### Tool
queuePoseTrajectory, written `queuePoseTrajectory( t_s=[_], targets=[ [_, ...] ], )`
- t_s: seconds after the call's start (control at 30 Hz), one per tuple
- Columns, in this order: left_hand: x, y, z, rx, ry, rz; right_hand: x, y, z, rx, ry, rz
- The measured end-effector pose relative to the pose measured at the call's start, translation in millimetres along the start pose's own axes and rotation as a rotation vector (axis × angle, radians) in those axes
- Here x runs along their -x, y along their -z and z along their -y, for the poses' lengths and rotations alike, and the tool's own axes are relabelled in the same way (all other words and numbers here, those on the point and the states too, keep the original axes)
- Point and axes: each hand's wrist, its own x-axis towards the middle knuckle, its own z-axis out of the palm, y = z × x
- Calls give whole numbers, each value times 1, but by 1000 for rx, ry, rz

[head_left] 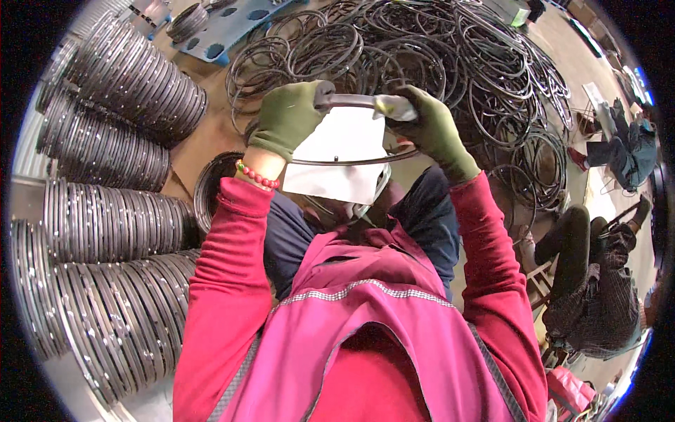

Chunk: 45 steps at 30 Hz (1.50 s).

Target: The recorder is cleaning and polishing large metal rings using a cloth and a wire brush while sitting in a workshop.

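Note:
Both my hands wear green gloves with greyish fingers and are raised in front of me. My left hand (292,116) is closed around one end of the top stretch of a dark hoop (354,100), which looks like a wheel rim. My right hand (425,119) grips the other end of that stretch, its fingertips slightly blurred beside a yellowish spot. The hoop's lower arc curves below my hands, with a small dark nub on it. Behind the hoop, white sheets (334,184) show between my knees.
Tall stacks of dark rims (116,221) stand along the left. A tangled heap of loose black hoops (415,53) lies ahead, near a blue plastic pallet (232,28). To the right sit a person in dark clothing (598,295) and, farther off, another person (629,151).

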Motion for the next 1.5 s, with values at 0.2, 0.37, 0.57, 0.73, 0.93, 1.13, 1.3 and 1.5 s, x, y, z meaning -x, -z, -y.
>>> queuePoseTrajectory(
  t_s=[0.2,0.37,0.57,0.73,0.93,1.13,1.3,1.5],
  targets=[
    [1,-5,-6,23,-54,-45,-10,-1,39,242,105,-29],
    [22,11,55,226,70,-66,43,-27,-72,-488,-102,-36],
    [24,6,33,56,34,-100,-3,-18,12,147,35,-90],
    [13,5,14,31,50,-60,-25,-19,56,248,150,-59],
    [24,16,58,199,80,-66,22,-27,-50,-361,-152,-45],
    [15,10,10,38,16,-69,-17,-20,46,300,235,-139],
    [18,13,28,157,51,-66,-15,-13,28,144,107,-42],
    [32,14,42,228,152,-62,19,-25,-30,-349,-114,-114]
  ],
)
